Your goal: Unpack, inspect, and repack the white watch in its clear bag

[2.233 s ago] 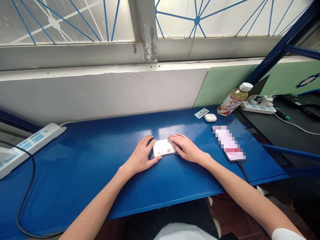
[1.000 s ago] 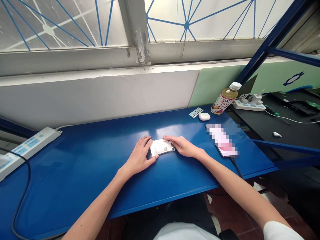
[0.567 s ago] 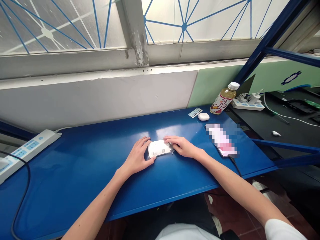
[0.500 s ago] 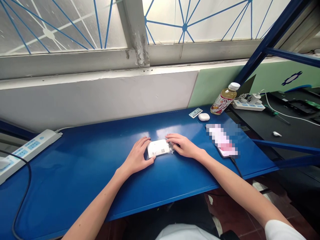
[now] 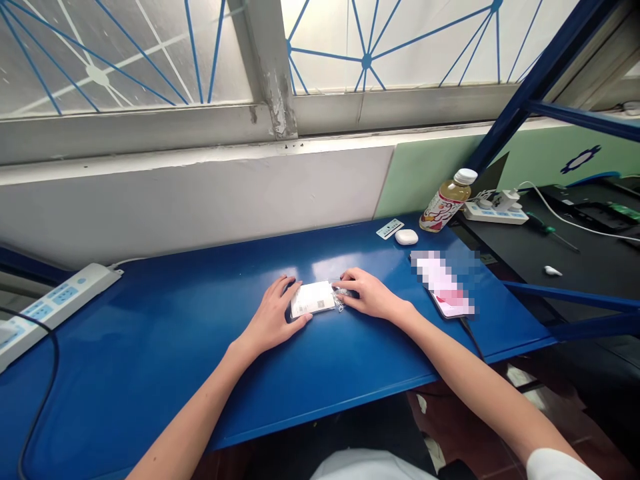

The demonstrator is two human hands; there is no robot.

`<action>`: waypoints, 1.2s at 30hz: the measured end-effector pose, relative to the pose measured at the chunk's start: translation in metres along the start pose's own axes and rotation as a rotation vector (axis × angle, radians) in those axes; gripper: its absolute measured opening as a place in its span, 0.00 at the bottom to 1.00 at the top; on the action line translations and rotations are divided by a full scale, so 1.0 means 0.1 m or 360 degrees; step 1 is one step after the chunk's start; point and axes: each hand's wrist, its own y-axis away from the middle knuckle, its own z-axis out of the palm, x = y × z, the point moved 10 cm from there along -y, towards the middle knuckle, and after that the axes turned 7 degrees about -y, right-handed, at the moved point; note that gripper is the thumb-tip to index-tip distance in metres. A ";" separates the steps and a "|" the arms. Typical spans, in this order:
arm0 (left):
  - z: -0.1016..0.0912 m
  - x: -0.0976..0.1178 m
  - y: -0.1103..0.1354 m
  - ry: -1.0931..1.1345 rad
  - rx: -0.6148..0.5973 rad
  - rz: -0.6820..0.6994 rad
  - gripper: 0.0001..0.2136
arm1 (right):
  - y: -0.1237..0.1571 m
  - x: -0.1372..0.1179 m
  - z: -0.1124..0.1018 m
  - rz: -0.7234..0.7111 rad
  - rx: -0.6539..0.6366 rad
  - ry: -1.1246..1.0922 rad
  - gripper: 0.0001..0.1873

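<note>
A small flat white box [image 5: 313, 297] with fine print and a dark square code lies on the blue table. My left hand [image 5: 277, 310] grips its left end, with the thumb along the near edge and the fingers at the far edge. Crumpled clear plastic wrap [image 5: 341, 301] sticks out from the box's right end. The fingers of my right hand [image 5: 367, 293] are closed on this wrap, just off the box; the exact pinch is partly hidden.
A phone [image 5: 445, 287] with a cable, a white earbud case [image 5: 407, 237], a card [image 5: 390, 229] and a drink bottle [image 5: 447, 201] stand to the right. Power strips lie at left [image 5: 60, 303] and far right [image 5: 495, 212]. A screwdriver [image 5: 553, 231] and an earbud [image 5: 553, 271] lie on the black surface.
My right hand has shifted slightly right relative to the box, with its fingers more bent. More of the wrap shows past the box's right end. My left hand keeps its hold.
</note>
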 end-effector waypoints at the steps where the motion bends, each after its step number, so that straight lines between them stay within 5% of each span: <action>1: 0.00 -0.02 0.00 0.0022 0.0002 -0.0019 0.31 | 0.00 0.00 0.00 -0.0001 -0.0012 -0.0001 0.17; 5: -0.01 -0.04 -0.02 0.0103 0.0027 -0.0046 0.29 | -0.01 -0.02 0.00 -0.0042 -0.0032 -0.0012 0.21; 16: -0.03 0.01 -0.02 0.0107 0.0134 0.0023 0.29 | -0.02 -0.09 -0.01 -0.0133 0.0123 0.0056 0.13; 28: -0.13 0.00 -0.03 0.0111 0.0201 -0.0007 0.26 | 0.01 0.12 -0.20 -0.0084 -0.0043 -0.0007 0.09; 36: -0.11 -0.02 0.00 0.0095 0.0171 0.0019 0.30 | 0.02 0.06 -0.07 -0.0048 -0.0030 -0.0047 0.23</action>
